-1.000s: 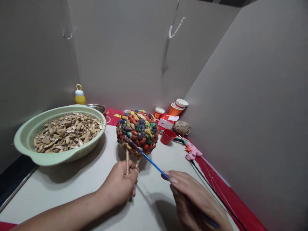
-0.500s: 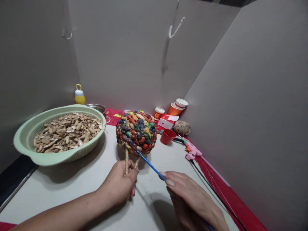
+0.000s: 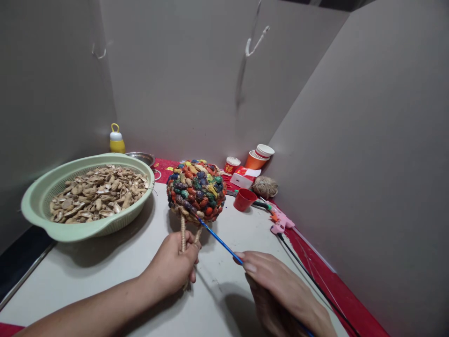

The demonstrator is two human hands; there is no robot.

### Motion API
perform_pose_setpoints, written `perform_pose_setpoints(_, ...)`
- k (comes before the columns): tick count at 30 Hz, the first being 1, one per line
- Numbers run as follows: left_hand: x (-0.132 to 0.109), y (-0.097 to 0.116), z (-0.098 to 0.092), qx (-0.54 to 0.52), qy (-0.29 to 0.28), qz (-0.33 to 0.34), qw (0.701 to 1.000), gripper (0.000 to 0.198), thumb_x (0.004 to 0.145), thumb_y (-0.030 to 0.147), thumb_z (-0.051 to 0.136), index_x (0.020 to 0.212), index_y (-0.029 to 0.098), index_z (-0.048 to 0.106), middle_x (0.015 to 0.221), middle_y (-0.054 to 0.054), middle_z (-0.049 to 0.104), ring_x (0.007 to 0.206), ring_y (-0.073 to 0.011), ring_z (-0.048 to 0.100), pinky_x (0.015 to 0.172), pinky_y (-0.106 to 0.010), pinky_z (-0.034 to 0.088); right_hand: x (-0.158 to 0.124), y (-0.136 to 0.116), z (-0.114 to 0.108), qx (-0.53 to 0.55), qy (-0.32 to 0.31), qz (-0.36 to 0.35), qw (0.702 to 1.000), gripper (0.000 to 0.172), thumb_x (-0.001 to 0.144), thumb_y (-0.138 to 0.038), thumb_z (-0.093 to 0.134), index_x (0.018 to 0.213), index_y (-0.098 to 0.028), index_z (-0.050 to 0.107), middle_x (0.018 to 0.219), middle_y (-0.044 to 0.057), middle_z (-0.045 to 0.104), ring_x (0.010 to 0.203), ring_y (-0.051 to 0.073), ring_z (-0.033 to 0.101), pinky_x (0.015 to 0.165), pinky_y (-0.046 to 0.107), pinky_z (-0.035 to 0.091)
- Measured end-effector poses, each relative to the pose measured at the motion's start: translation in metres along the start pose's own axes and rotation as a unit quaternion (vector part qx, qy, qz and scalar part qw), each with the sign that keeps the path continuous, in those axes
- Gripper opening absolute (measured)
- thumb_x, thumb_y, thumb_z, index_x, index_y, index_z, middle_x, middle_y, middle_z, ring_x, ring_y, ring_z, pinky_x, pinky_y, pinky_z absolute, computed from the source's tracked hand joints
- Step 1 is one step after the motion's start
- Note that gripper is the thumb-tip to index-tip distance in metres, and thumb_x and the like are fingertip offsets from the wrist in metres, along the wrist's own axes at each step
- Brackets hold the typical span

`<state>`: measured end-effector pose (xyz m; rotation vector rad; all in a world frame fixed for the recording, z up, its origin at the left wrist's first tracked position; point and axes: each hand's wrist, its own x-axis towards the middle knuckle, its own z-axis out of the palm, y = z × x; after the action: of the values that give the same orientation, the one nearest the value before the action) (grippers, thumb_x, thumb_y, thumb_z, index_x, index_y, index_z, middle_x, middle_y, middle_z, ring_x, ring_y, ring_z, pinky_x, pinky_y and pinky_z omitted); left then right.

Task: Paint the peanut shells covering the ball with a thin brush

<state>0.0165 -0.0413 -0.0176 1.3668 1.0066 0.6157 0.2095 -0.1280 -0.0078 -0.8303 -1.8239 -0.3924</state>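
A round craft piece (image 3: 197, 187) covered in peanut shells painted red, green, blue, yellow and purple is held up over the white table. Two rope-wrapped stems (image 3: 183, 233) extend from its underside. My left hand (image 3: 178, 262) is closed round these stems. Between the fingertips of my right hand (image 3: 277, 281) is a blue paintbrush (image 3: 220, 241), slanting up to the left. Its tip touches, or nearly touches, the lower front shells, where some are still tan. The brush's far end is mostly hidden under my right hand.
On the left stands a green colander (image 3: 42, 213) of peanut shells (image 3: 101, 192). Behind the craft piece are a red cup (image 3: 244, 200), a ball of twine (image 3: 265, 186), paper cups (image 3: 257, 159) and a pink glue gun (image 3: 281, 221) with a black cord. Grey panels enclose the table.
The craft piece has shifted slightly left, along with my left hand. My right hand and the brush have moved only a little; the brush tip stays at the lower front shells.
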Motion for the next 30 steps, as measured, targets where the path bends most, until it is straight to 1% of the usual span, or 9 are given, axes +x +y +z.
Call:
perform_pose_setpoints(3, -0.0007, -0.0017, 0.0014, 0.003, -0.006, -0.004, 1.0, 0.028, 0.088, 0.048, 0.055, 0.076, 0.024, 0.05, 0.047, 0.008, 0.049, 0.037, -0.0106, 0.046, 0.039, -0.022, 0.034, -0.0006, 0.0011, 0.0008, -0.005, 0.006, -0.009, 1.0, 0.043, 0.082, 0.011, 0.063, 0.118, -0.011, 0.069, 0.099, 0.009, 0.079, 0.1, 0.02, 0.079, 0.089, 0.031, 0.067)
perform_pose_setpoints(9, -0.0033, -0.0004, 0.0046, 0.018, -0.019, -0.01, 1.0, 0.027, 0.087, 0.047, 0.053, 0.073, 0.024, 0.049, 0.042, 0.006, 0.049, 0.036, -0.011, 0.045, 0.04, -0.022, 0.035, -0.0022, -0.0005, 0.0048, -0.011, 0.01, 0.006, 1.0, 0.044, 0.086, 0.006, 0.061, 0.124, -0.014, 0.069, 0.102, 0.009, 0.08, 0.096, 0.021, 0.08, 0.087, 0.034, 0.068)
perform_pose_setpoints(13, -0.0035, 0.0013, 0.0031, 0.005, -0.014, -0.009, 1.0, 0.027, 0.086, 0.049, 0.053, 0.075, 0.024, 0.05, 0.042, 0.007, 0.049, 0.036, -0.0113, 0.044, 0.038, -0.022, 0.033, 0.0014, -0.0016, 0.0024, -0.019, 0.001, 0.012, 1.0, 0.04, 0.084, 0.008, 0.063, 0.116, -0.013, 0.07, 0.098, 0.008, 0.08, 0.095, 0.019, 0.08, 0.089, 0.029, 0.067)
perform_pose_setpoints(16, -0.0035, 0.0031, 0.002, 0.0, -0.007, 0.002, 1.0, 0.029, 0.086, 0.05, 0.054, 0.074, 0.024, 0.049, 0.043, 0.007, 0.049, 0.036, -0.0108, 0.045, 0.04, -0.022, 0.034, 0.0028, -0.0006, -0.0009, -0.016, -0.008, 0.012, 1.0, 0.037, 0.085, 0.006, 0.062, 0.114, -0.015, 0.071, 0.096, 0.007, 0.08, 0.093, 0.02, 0.08, 0.086, 0.03, 0.067)
perform_pose_setpoints(22, -0.0033, 0.003, 0.0026, 0.006, -0.005, -0.008, 1.0, 0.028, 0.088, 0.048, 0.053, 0.076, 0.024, 0.05, 0.044, 0.007, 0.049, 0.036, -0.0107, 0.045, 0.039, -0.022, 0.034, 0.0007, -0.0007, 0.0009, -0.001, 0.019, -0.001, 1.0, 0.038, 0.083, 0.01, 0.062, 0.114, -0.011, 0.07, 0.094, 0.008, 0.08, 0.095, 0.021, 0.08, 0.083, 0.033, 0.068)
perform_pose_setpoints(26, -0.0041, 0.0023, 0.0041, 0.001, -0.009, -0.003, 1.0, 0.026, 0.087, 0.045, 0.055, 0.074, 0.024, 0.048, 0.047, 0.008, 0.049, 0.037, -0.0104, 0.046, 0.039, -0.022, 0.035, 0.0028, -0.0035, 0.0059, -0.014, 0.036, 0.013, 0.999, 0.035, 0.083, 0.009, 0.065, 0.111, -0.012, 0.071, 0.093, 0.007, 0.08, 0.09, 0.02, 0.08, 0.082, 0.032, 0.068)
perform_pose_setpoints(30, -0.0048, 0.0019, 0.0044, -0.002, -0.01, 0.002, 1.0, 0.026, 0.087, 0.045, 0.055, 0.074, 0.024, 0.049, 0.045, 0.007, 0.049, 0.036, -0.0105, 0.045, 0.04, -0.021, 0.034, 0.0057, -0.0044, 0.0054, -0.041, 0.047, 0.03, 0.998, 0.032, 0.083, 0.006, 0.067, 0.107, -0.014, 0.072, 0.092, 0.005, 0.08, 0.086, 0.019, 0.081, 0.082, 0.03, 0.068)
